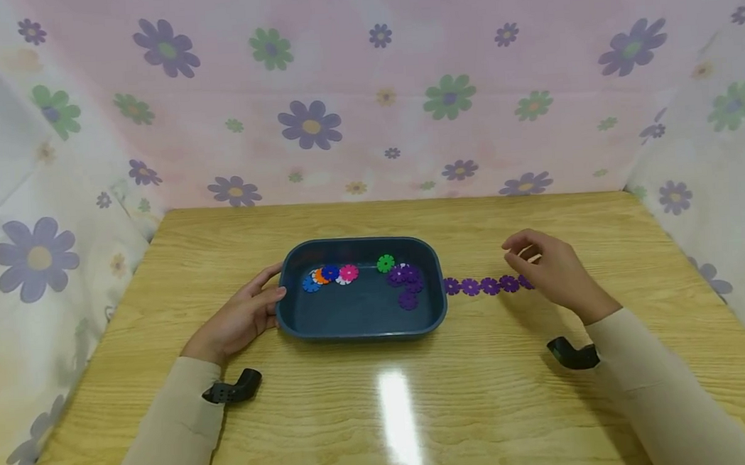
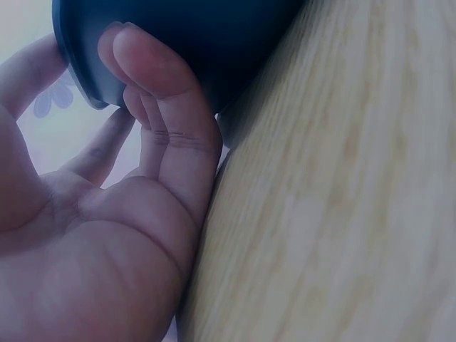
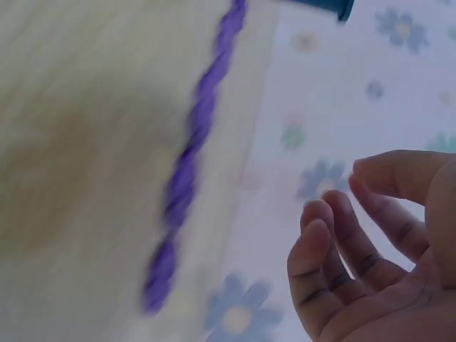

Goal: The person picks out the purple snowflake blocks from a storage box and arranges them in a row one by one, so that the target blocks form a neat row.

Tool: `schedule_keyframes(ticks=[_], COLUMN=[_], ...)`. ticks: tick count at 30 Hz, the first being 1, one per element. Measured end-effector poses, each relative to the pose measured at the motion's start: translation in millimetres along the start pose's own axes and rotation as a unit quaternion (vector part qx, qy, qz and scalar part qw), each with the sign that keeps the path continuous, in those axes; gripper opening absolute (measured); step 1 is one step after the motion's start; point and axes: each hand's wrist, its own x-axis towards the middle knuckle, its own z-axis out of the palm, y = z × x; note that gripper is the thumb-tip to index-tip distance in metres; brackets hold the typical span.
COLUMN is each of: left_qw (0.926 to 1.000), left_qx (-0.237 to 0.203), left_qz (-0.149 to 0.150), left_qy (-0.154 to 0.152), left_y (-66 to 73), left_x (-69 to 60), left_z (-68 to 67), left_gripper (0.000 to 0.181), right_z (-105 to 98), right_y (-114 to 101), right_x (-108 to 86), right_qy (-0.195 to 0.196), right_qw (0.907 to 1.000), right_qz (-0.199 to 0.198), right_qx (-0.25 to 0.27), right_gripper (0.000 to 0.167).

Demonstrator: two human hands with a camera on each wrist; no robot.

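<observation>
Left grip [image 1: 240, 322] holds tray [image 1: 362, 335] containing multicoloured discs [image 1: 349, 272]; right grip [image 1: 557, 271], fingers apart, near purple chain [image 1: 490, 286].

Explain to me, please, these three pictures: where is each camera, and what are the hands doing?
No robot here: these are a person's two bare hands. The wide picture comes from a head-worn camera looking forward and down; the other two come from cameras on the left and right wrists, apparently the black curved devices. On the yellowish wood-grain table stands a dark blue-grey, plastic-looking, rounded rectangular tray containing small notched plastic-looking discs: purple, green, pink, orange, blue and white. To its right lies a row of purple notched discs. The left hand grips the tray's left side. The right hand holds nothing; its fingers are loosely bent near the row's right end.
</observation>
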Motion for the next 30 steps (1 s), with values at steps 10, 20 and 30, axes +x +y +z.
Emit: schedule_keyframes(ticks=[10,20,30], left_qw=[0.9999,0.9998,0.9997], left_qx=[-0.007,-0.007,-0.009], left_qz=[-0.007,-0.009,-0.011], left_qy=[0.011,0.014,0.018], left_y=[1.3,0.8,2.6], left_x=[-1.2,-1.9,-0.6], left_z=[-1.0,-0.2,2.4], left_gripper=[0.06,0.061,0.062], right_z=[20,48,72], right_y=[-69,-107,-117], right_x=[34.7,55.0,68.7], right_qy=[-0.037,-0.111,-0.156], right_qw=[0.9924,0.9814,0.9747], right_qz=[-0.116,-0.149,-0.151], right_qx=[0.016,0.05,0.055], right_gripper=[0.013,0.016,0.018])
